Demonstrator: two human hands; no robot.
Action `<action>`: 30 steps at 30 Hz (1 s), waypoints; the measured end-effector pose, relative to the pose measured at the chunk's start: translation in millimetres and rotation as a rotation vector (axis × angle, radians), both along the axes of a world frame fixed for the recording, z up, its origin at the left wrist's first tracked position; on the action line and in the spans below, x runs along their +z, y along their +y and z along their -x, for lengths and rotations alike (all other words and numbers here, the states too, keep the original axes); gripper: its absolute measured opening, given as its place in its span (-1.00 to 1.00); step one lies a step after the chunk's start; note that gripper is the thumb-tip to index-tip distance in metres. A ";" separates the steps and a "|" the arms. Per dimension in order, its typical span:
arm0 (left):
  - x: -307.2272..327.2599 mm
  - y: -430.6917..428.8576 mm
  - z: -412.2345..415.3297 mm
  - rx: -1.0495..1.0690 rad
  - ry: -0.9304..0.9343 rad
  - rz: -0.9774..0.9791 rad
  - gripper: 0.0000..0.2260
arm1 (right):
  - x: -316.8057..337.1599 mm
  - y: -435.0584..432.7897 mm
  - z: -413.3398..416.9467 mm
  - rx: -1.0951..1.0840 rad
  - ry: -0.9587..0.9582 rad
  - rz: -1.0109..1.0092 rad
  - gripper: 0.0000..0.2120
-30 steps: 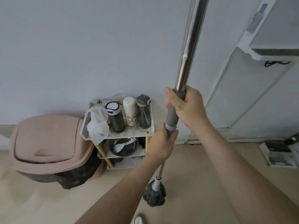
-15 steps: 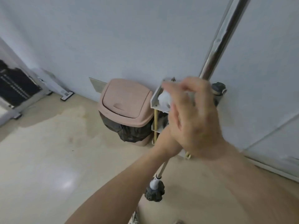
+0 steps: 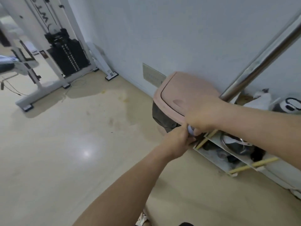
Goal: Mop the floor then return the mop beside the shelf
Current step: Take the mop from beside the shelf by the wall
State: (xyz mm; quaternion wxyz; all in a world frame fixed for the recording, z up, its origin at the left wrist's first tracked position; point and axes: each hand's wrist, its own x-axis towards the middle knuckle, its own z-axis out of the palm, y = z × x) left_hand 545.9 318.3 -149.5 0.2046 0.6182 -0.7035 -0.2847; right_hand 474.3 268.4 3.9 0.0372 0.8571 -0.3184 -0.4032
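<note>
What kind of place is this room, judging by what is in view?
Probably a home gym or small fitness room: a white cable machine with a black weight stack stands by the pale wall, and further along are a pink plastic swing-lid bin and a small white shelf.

a pale grey wall (image 3: 171, 30) is met by a glossy beige floor (image 3: 48, 160). a white weight machine (image 3: 65, 51) is set near that wall.

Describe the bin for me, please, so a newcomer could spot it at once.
Follow the pale wall right from the weight machine. The bin stands against it, beside the low shelf. It alone has a pink lid and black liner.
</note>
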 end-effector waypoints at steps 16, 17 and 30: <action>-58.3 -127.8 -211.8 1.128 1.778 -0.521 -0.72 | -49.2 -170.0 -217.6 -0.387 -0.049 -0.189 -0.76; -64.5 -141.4 -218.7 1.126 1.698 -0.541 -0.77 | -55.9 -179.5 -219.3 -0.422 -0.047 -0.194 -0.72; -86.5 -273.8 -306.7 0.536 1.061 -0.938 -0.64 | -131.6 -222.1 -237.8 -1.141 -0.322 -0.309 -0.74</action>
